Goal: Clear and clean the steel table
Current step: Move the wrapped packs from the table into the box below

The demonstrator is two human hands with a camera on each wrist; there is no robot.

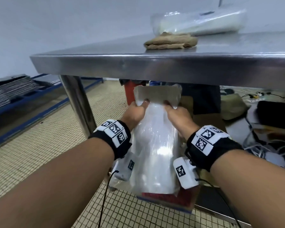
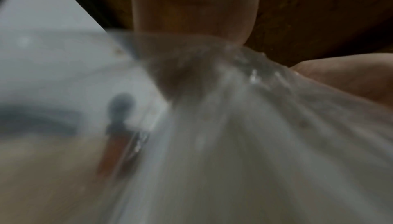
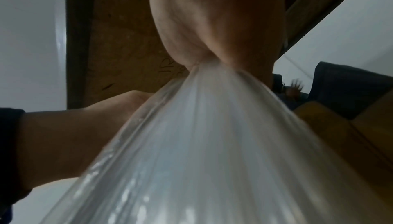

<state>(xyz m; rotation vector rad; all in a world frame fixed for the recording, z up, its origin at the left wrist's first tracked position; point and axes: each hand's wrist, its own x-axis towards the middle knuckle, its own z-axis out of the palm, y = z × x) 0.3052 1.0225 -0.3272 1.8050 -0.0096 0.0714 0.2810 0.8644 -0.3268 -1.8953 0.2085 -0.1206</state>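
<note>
A clear plastic packet (image 1: 155, 145) with white contents hangs below the steel table's front edge (image 1: 138, 68). My left hand (image 1: 135, 111) and right hand (image 1: 178, 114) each pinch its upper end, side by side. The wrist views show the packet (image 2: 255, 143) (image 3: 212, 143) bunched where my fingers (image 3: 212, 42) squeeze it. On the tabletop lie a folded brown cloth (image 1: 171, 41) and a second clear packet (image 1: 199, 22) behind it.
A cardboard box (image 1: 209, 122) stands under the table behind the held packet, with a red bin (image 1: 130, 92) further back. Cables and bags (image 1: 262, 120) crowd the floor at right. The table leg (image 1: 79, 102) stands at left, near stacked trays (image 1: 10, 89).
</note>
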